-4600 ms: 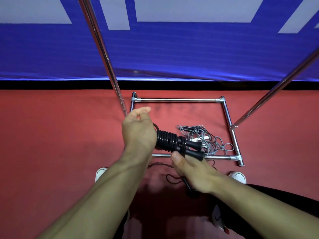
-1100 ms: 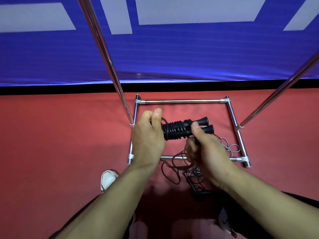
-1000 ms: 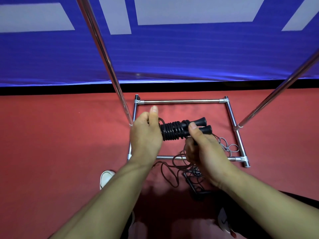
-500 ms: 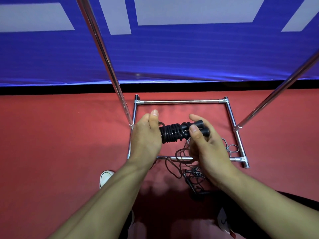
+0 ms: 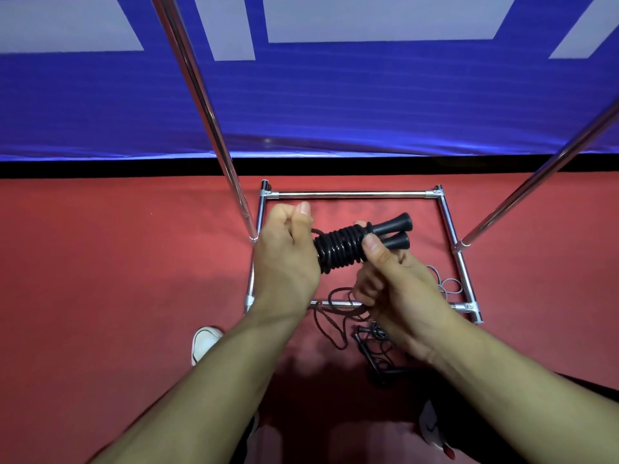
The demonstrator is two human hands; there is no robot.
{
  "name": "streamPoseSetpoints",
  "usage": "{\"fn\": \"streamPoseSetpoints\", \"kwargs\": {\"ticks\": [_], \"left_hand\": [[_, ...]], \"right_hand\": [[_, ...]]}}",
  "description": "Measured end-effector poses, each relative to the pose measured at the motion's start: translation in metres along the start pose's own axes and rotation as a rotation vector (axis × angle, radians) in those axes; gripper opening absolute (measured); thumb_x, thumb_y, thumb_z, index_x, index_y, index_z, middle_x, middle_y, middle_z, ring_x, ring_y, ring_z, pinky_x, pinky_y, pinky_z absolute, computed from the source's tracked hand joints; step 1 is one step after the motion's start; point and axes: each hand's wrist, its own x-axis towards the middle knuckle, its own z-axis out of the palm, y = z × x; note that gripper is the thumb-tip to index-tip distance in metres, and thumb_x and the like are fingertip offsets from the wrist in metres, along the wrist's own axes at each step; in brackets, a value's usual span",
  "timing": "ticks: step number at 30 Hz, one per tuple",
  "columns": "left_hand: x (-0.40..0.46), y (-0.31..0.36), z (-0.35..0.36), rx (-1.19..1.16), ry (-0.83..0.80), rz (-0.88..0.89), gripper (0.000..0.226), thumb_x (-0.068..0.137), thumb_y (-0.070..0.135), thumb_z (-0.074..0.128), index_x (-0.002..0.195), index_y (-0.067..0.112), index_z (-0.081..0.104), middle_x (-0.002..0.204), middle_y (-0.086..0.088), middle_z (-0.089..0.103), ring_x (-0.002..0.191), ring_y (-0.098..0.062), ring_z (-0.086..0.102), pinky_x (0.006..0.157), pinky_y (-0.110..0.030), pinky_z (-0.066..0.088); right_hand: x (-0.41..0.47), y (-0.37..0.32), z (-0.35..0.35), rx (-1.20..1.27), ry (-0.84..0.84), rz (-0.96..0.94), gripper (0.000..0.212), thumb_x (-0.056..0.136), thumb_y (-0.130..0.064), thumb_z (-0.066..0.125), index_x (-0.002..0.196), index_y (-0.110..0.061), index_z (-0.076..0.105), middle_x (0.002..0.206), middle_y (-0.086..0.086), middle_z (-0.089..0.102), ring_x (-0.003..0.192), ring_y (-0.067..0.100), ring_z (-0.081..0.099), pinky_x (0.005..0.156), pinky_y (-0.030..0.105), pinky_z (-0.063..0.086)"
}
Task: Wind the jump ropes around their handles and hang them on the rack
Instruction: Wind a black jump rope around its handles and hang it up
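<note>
Winding the black rope onto its paired handles

The left hand [image 5: 288, 256] grips the handles' [image 5: 390, 233] near end to steady them above the rack [image 5: 351, 195] base; the right hand [image 5: 398, 289] pinches the rope [image 5: 338, 251] at the last coil, keeping the wraps tight.

We count two hands: a left hand [image 5: 288, 259] and a right hand [image 5: 398, 289]. Between them is one black jump rope [image 5: 338, 251] with two handles [image 5: 392, 233]. On the floor below the hands we see one more black rope [image 5: 338, 323], and one gray rope [image 5: 449, 284] just right of the hands. There is one metal rack [image 5: 351, 195] with two tall poles. We see two shoes, one white shoe [image 5: 204, 341] left of the rack.
</note>
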Motion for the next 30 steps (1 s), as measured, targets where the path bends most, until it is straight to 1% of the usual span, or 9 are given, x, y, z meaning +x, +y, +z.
{"fn": "streamPoseSetpoints", "kwargs": {"ticks": [2,5,8,11,14,17,21,27,30], "left_hand": [[0.001,0.001,0.003,-0.034,0.049,-0.021,0.033,0.103,0.034,0.043,0.08,0.012,0.053,0.057,0.009,0.043,0.05,-0.004,0.039,0.05,-0.022,0.032],[0.003,-0.003,0.004,-0.111,0.086,-0.096,0.031,0.103,0.033,0.044,0.079,0.015,0.053,0.057,0.01,0.043,0.047,-0.003,0.038,0.052,-0.024,0.035],[0.004,-0.009,0.007,-0.151,0.102,-0.168,0.031,0.102,0.036,0.047,0.074,0.024,0.051,0.055,0.012,0.043,0.05,-0.009,0.04,0.056,-0.033,0.039],[0.007,-0.011,0.008,-0.147,0.071,-0.187,0.033,0.101,0.038,0.048,0.072,0.022,0.051,0.056,0.009,0.045,0.052,-0.016,0.042,0.057,-0.04,0.042],[0.003,-0.007,0.005,0.004,-0.011,-0.061,0.034,0.101,0.04,0.046,0.077,0.018,0.055,0.059,0.008,0.05,0.056,-0.016,0.046,0.059,-0.034,0.04],[0.0,-0.004,0.003,0.128,-0.111,-0.056,0.048,0.103,0.045,0.039,0.072,0.015,0.061,0.061,0.005,0.055,0.061,-0.015,0.053,0.059,-0.029,0.04],[0.004,-0.003,0.001,0.27,-0.133,-0.104,0.06,0.102,0.053,0.03,0.058,0.014,0.044,0.059,-0.001,0.048,0.064,-0.028,0.047,0.062,-0.036,0.032],[0.012,0.0,-0.001,0.294,-0.133,-0.171,0.069,0.1,0.06,0.025,0.052,0.013,0.045,0.056,-0.003,0.048,0.068,-0.033,0.048,0.065,-0.037,0.035],[0.011,0.0,0.0,0.124,-0.187,-0.323,0.069,0.096,0.068,0.029,0.052,0.016,0.044,0.052,-0.001,0.049,0.057,-0.03,0.056,0.058,-0.035,0.042]], "right_hand": [[-0.001,0.001,0.004,0.027,-0.055,0.068,0.048,0.09,-0.037,0.063,0.053,-0.022,0.036,0.05,-0.003,0.021,0.048,0.013,0.015,0.047,0.023,0.019],[0.0,0.004,0.005,-0.28,-0.1,-0.005,0.051,0.093,-0.045,0.048,0.049,-0.022,0.038,0.048,-0.001,0.026,0.045,0.016,0.021,0.045,0.022,0.025],[0.001,0.003,0.003,-0.385,-0.104,-0.008,0.053,0.092,-0.045,0.045,0.046,-0.021,0.038,0.045,-0.002,0.027,0.042,0.015,0.023,0.043,0.021,0.024],[-0.001,0.0,0.004,-0.305,-0.082,0.059,0.05,0.089,-0.046,0.049,0.047,-0.021,0.039,0.044,-0.001,0.024,0.039,0.013,0.021,0.045,0.025,0.016],[-0.002,0.005,0.004,-0.104,-0.021,0.194,0.046,0.08,-0.054,0.059,0.05,-0.024,0.041,0.05,0.001,0.018,0.044,0.013,0.011,0.046,0.026,0.008],[-0.005,0.01,0.003,-0.193,0.0,0.182,0.061,0.083,-0.061,0.058,0.047,-0.021,0.029,0.048,0.002,0.014,0.045,0.015,0.01,0.046,0.03,0.008],[-0.003,0.009,0.002,-0.255,0.036,0.164,0.06,0.082,-0.057,0.056,0.045,-0.018,0.029,0.048,0.001,0.018,0.043,0.014,0.015,0.042,0.024,0.016],[-0.003,0.009,0.002,-0.245,0.053,0.164,0.059,0.08,-0.056,0.058,0.049,-0.017,0.026,0.052,0.002,0.013,0.049,0.018,0.009,0.046,0.029,0.01],[-0.003,0.01,0.0,-0.228,0.052,0.16,0.06,0.08,-0.057,0.058,0.047,-0.021,0.024,0.053,0.002,0.009,0.048,0.015,0.007,0.048,0.031,0.007]]}}
